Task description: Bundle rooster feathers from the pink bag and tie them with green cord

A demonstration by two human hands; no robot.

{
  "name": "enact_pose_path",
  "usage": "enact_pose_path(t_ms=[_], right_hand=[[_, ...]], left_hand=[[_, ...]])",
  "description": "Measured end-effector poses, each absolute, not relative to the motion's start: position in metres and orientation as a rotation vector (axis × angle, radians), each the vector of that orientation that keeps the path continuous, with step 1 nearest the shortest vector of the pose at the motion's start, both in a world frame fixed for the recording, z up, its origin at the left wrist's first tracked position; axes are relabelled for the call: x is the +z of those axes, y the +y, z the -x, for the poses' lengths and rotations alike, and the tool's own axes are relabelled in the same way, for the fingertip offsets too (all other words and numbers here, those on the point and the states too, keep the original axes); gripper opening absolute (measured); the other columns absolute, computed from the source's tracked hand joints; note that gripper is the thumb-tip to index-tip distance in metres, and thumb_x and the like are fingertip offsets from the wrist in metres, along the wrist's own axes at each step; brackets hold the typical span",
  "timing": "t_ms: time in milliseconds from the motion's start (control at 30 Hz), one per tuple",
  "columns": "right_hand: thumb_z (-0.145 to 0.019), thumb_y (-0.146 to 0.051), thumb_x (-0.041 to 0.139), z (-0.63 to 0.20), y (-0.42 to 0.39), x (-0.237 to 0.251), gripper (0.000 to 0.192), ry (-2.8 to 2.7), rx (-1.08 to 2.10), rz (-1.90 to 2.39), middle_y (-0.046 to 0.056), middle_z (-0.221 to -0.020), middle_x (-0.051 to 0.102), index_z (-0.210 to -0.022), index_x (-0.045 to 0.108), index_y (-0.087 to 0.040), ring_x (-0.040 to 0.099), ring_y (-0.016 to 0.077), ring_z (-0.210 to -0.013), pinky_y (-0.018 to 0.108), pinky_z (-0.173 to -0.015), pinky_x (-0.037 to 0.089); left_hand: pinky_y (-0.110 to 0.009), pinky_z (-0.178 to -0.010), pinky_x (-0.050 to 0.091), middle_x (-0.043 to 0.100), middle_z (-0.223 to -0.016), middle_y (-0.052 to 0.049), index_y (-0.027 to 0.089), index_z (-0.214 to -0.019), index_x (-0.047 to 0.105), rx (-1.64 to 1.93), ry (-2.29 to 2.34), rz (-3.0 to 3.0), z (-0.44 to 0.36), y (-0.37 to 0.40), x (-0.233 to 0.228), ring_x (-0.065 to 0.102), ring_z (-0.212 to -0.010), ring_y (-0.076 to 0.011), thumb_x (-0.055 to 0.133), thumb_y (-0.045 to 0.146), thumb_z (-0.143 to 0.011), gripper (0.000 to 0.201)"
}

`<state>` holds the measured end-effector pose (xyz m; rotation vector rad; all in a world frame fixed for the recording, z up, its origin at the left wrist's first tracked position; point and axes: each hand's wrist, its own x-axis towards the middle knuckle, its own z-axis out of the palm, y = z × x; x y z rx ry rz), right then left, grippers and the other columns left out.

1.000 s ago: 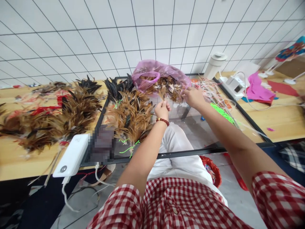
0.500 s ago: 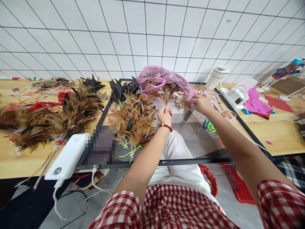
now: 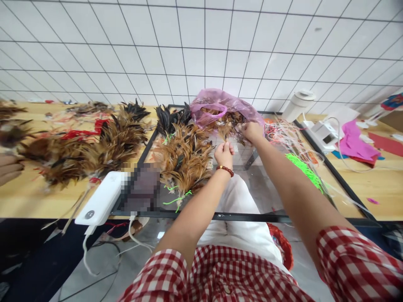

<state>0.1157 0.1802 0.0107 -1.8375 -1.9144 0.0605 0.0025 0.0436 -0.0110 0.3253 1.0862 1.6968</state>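
Upright in the pinched fingers of my left hand is a small bunch of brown feathers. My right hand reaches to the mouth of a pink plastic bag, among the loose feathers there. Its fingers are closed together; what they hold is hidden. Left of my hands, a heap of brown feather bunches lies on the glass panel, some with bright green ties. Black feathers lie behind that heap.
More feather bunches cover the wooden table at left, where another person's hand shows. A power bank sits near the front edge. Green strings, a white cup, a white charger and pink cloth are on the right.
My right hand has moved left, in to the feathers at the bag's mouth. The green strings show more fully. Another person's hand has come into view at left. The view has shifted slightly.
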Motion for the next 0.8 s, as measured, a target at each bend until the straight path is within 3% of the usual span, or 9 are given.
enact_pose_path(t_ms=[133,267,333,433,500,600,800], right_hand=[[-0.079,-0.029,0.07,-0.134,0.168,0.021,0.015,-1.806,0.24,1.636,0.007,-0.07,0.069,-0.075,0.075,-0.016,0.063,0.0208,-0.072,0.036,-0.075,0.05],[-0.069,-0.036,0.078,-0.148,0.141,0.025,0.023,-1.528,0.759,1.385,-0.003,-0.055,0.053,-0.066,0.063,-0.019,0.046,0.011,-0.053,0.027,-0.057,0.04],[-0.066,-0.039,0.08,-0.149,0.127,0.021,0.028,-1.374,1.014,1.257,-0.005,-0.053,0.05,-0.067,0.059,-0.021,0.042,0.0095,-0.05,0.025,-0.052,0.036],[-0.065,-0.039,0.079,-0.146,0.112,0.009,0.028,-1.351,1.182,1.193,-0.003,-0.057,0.054,-0.07,0.058,-0.022,0.048,0.0112,-0.053,0.025,-0.053,0.039],[-0.068,-0.035,0.076,-0.146,0.106,0.001,0.022,-1.471,1.071,1.262,0.0,-0.065,0.061,-0.073,0.06,-0.021,0.055,0.014,-0.06,0.028,-0.058,0.045],[-0.074,-0.024,0.065,-0.151,0.102,-0.008,0.013,-1.657,0.597,1.369,0.007,-0.085,0.071,-0.085,0.067,-0.019,0.063,0.0197,-0.077,0.035,-0.073,0.052],[-0.091,-0.024,0.052,-0.156,0.086,0.001,0.027,-2.207,0.041,1.317,0.012,-0.103,0.074,-0.098,0.078,-0.019,0.065,0.0262,-0.093,0.039,-0.082,0.049]], left_hand=[[-0.017,-0.051,0.041,0.056,-0.055,0.007,0.014,-0.074,0.064,1.686,1.098,-0.327,-0.003,0.044,-0.011,0.049,-0.046,-0.003,0.059,0.012,-0.093,0.019],[-0.018,-0.051,0.041,0.056,-0.056,0.007,0.014,-0.075,0.065,1.683,1.117,-0.344,-0.003,0.044,-0.01,0.049,-0.047,-0.0038,0.057,0.01,-0.094,0.02],[-0.018,-0.052,0.041,0.056,-0.057,0.007,0.015,-0.076,0.065,1.681,1.109,-0.351,-0.003,0.044,-0.009,0.05,-0.048,-0.0041,0.056,0.01,-0.094,0.021],[-0.018,-0.052,0.041,0.056,-0.057,0.007,0.015,-0.077,0.064,1.664,1.105,-0.36,-0.002,0.043,-0.008,0.05,-0.048,-0.004,0.057,0.012,-0.094,0.019],[-0.018,-0.053,0.042,0.056,-0.058,0.007,0.015,-0.077,0.064,1.66,1.103,-0.366,-0.002,0.043,-0.009,0.05,-0.047,-0.0034,0.061,0.014,-0.093,0.016],[-0.017,-0.052,0.042,0.057,-0.058,0.007,0.015,-0.078,0.064,1.67,1.105,-0.364,0.0,0.043,-0.009,0.05,-0.048,-0.003,0.063,0.016,-0.092,0.015],[-0.017,-0.053,0.042,0.056,-0.058,0.007,0.015,-0.077,0.063,1.681,1.123,-0.359,0.0,0.043,-0.009,0.05,-0.049,-0.0031,0.061,0.016,-0.093,0.016]])
